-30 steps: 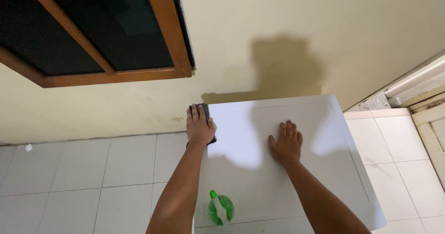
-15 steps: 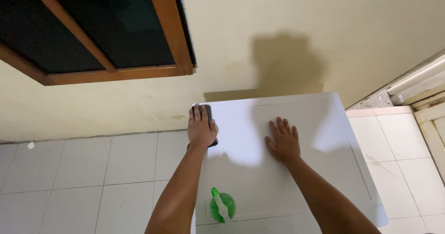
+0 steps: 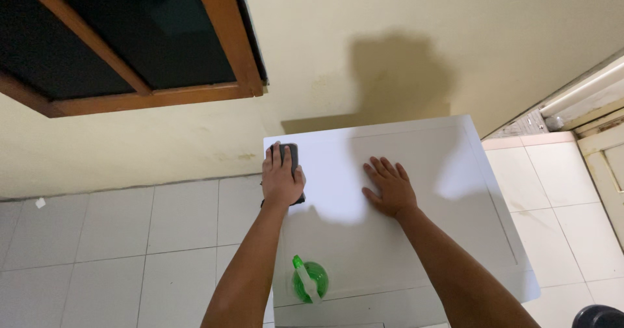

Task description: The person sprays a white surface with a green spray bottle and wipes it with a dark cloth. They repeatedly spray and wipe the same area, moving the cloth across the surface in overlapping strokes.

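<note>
A white flat-topped appliance [image 3: 455, 224] stands against the wall below me. My left hand [image 3: 281, 177] presses a dark sponge or cloth [image 3: 293, 154] onto its top near the far left corner. Only the pad's far end and a bit below the palm show. My right hand [image 3: 389, 186] lies flat on the top's middle, fingers spread, holding nothing. A green spray bottle [image 3: 309, 280] with a white nozzle stands upright on the near left part of the top, just right of my left forearm.
A cream wall [image 3: 403, 48] rises behind the appliance. A dark window with a brown wooden frame [image 3: 221, 39] hangs at the upper left. White floor tiles [image 3: 130, 237] lie to the left and right. A pale door frame [image 3: 604, 133] is at the right edge.
Both hands have shifted only slightly on the white top; the left hand keeps the dark pad near the far left corner.
</note>
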